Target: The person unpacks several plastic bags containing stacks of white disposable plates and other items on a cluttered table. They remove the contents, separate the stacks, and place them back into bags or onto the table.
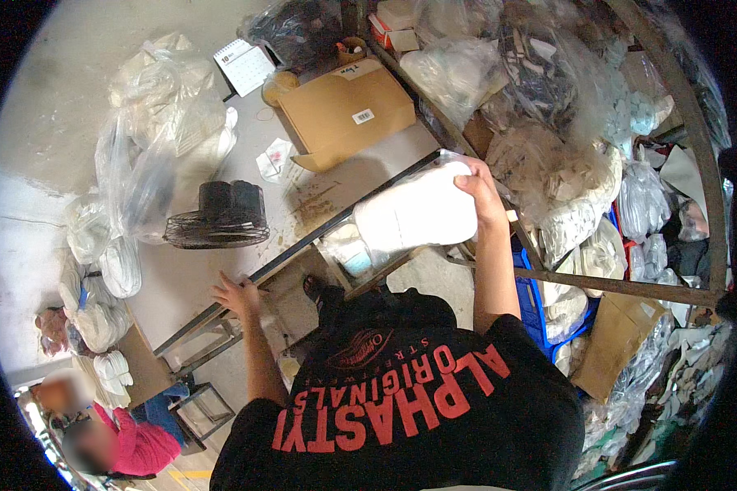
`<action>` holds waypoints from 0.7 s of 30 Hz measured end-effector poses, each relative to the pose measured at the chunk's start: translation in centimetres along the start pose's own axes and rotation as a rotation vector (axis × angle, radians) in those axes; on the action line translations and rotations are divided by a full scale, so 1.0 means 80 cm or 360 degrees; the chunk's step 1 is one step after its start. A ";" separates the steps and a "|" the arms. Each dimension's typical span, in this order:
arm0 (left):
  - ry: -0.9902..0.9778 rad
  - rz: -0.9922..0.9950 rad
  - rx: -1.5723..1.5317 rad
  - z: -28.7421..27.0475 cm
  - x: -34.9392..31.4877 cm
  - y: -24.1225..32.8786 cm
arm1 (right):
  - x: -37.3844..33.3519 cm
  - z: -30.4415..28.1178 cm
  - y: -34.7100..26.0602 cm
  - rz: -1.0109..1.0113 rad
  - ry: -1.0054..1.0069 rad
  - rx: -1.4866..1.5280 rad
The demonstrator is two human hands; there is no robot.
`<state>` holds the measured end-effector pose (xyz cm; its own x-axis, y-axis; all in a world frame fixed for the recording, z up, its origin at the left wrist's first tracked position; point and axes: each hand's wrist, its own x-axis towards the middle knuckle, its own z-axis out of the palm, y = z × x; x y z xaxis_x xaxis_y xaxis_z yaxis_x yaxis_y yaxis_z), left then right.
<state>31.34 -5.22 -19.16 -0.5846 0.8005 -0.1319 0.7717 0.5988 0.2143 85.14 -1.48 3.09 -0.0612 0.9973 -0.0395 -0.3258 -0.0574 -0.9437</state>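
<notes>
My right hand (483, 192) grips the upper right end of a white plastic-wrapped bundle (418, 209). The fingers are closed over its edge, and what lies inside the wrapping cannot be made out. The bundle is held over the table's near edge, above what looks like an open drawer (336, 274) under the tabletop. Small pale packets (350, 252) show in that drawer, partly covered by the bundle. At the table's edge, farther left, my left hand (237, 296) rests with its fingers spread and nothing in it.
On the table (303, 196) stand a black fan (217, 217) and a flat cardboard box (348, 110). A desk calendar (244, 67) is behind them. Bagged goods crowd the shelf (549, 106) on the right, above a blue crate (532, 307). A person in pink (143, 442) sits at lower left.
</notes>
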 end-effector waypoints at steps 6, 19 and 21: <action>-0.1224 0.0836 -0.1818 -0.112 -0.134 0.113 | 0.037 0.060 -0.012 0.0266 -0.0779 0.0249; -0.1440 0.0776 -0.2009 -0.238 -0.240 0.208 | 0.044 0.113 0.061 0.0517 -0.0716 0.0434; -0.1262 0.0548 -0.2025 -0.236 -0.246 0.204 | 0.032 0.071 0.100 0.0709 -0.0634 0.0611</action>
<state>50.71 -11.65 5.25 0.1691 0.9448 -0.2805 -0.1217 0.3025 0.9454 77.00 0.33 -2.67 -0.5827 0.7871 -0.2024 -0.4945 -0.5410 -0.6803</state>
